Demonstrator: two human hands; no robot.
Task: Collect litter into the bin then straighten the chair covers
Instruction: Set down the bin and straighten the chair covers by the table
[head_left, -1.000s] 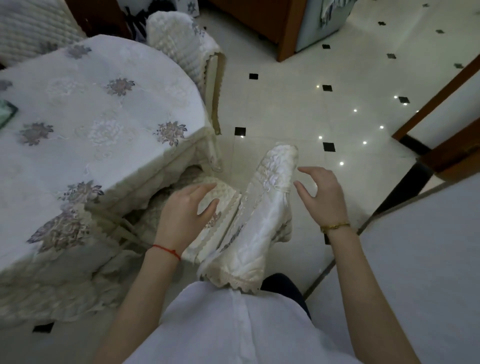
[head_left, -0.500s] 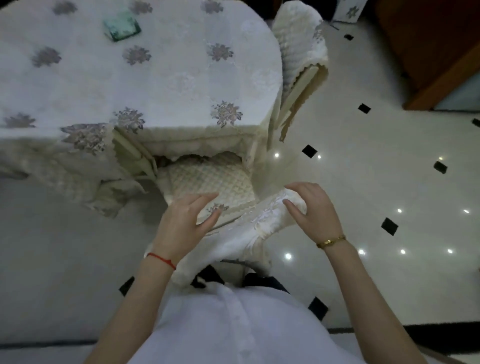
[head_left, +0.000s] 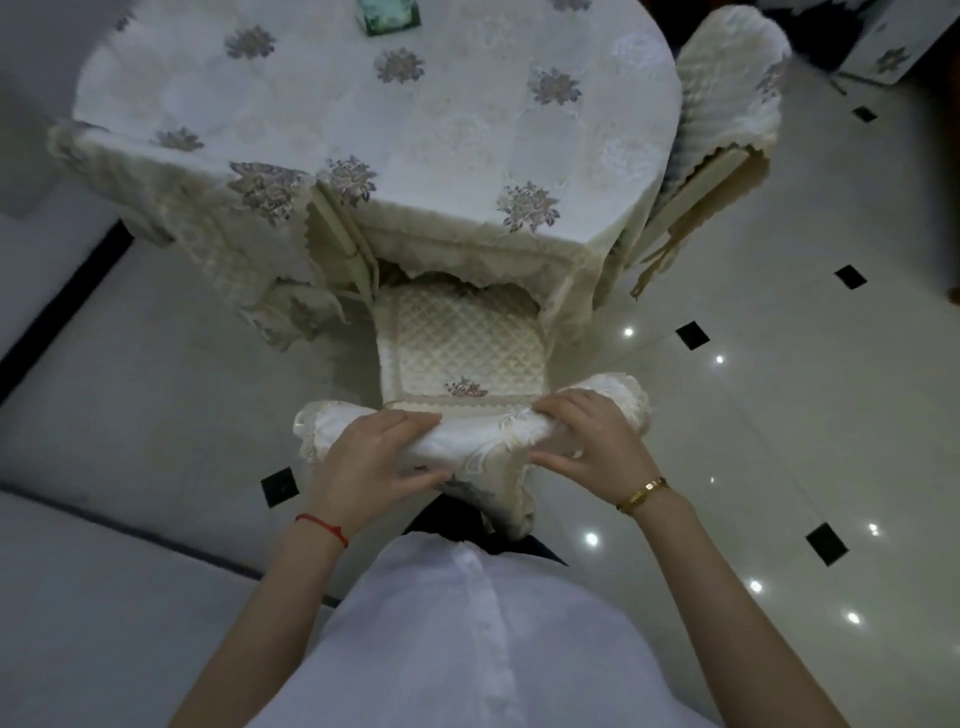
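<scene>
Over the chair back, the left hand (head_left: 371, 457) grips the cover (head_left: 467, 441), fingers curled over its top and thumb beneath. The cover sits bunched along the top rail, just behind the quilted seat (head_left: 462, 348) tucked under the table (head_left: 395, 119). The right hand (head_left: 584, 441) clasps it likewise. An even pull outward and down with both hands should probably smooth it; a lopsided tug would skew the lace.

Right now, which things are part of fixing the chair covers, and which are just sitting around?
Part of the job:
- back cover, gripped by both hands, left hand and right hand
- seat cushion on the same chair
- second chair's cover

Just sitting around:
- tablecloth
- green box on the table
- tiled floor
</scene>
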